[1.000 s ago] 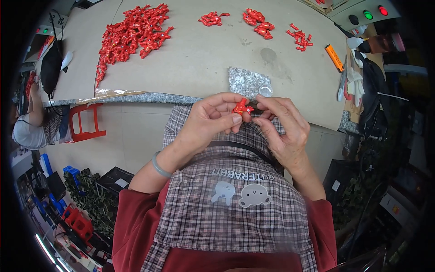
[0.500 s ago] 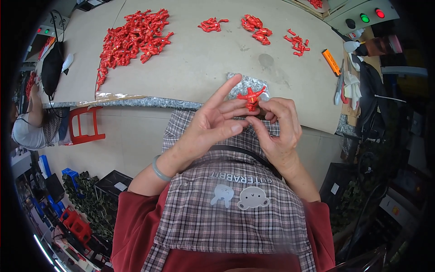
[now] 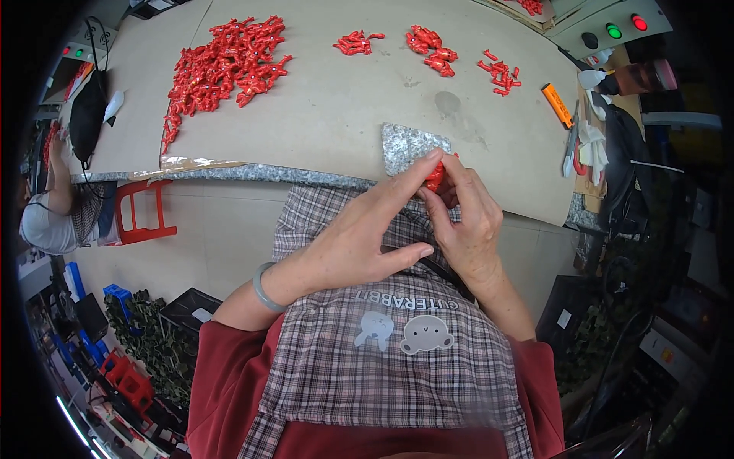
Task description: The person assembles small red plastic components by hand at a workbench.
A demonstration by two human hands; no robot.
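Just over the near edge of the table, a small red plastic figure (image 3: 436, 177) is pinched between the thumb and fingers of my right hand (image 3: 469, 218). Much of the figure is hidden by the fingers. My left hand (image 3: 359, 233) reaches across with its index finger stretched against the figure's near side and its thumb held well apart; its other fingers are partly hidden. Right behind the hands lies a grey speckled patch (image 3: 404, 147) at the table's edge.
A large heap of red figures (image 3: 222, 69) covers the table's (image 3: 321, 115) far left. Smaller groups of red pieces (image 3: 432, 50) lie toward the back. An orange cutter (image 3: 557, 105), bottles and a cloth (image 3: 592, 149) sit at the right. A person (image 3: 53, 214) works at far left.
My left hand has turned over from palm up, bringing its index finger onto the figure. The figure, upright with limbs showing before, is now mostly covered in my right hand's pinch.
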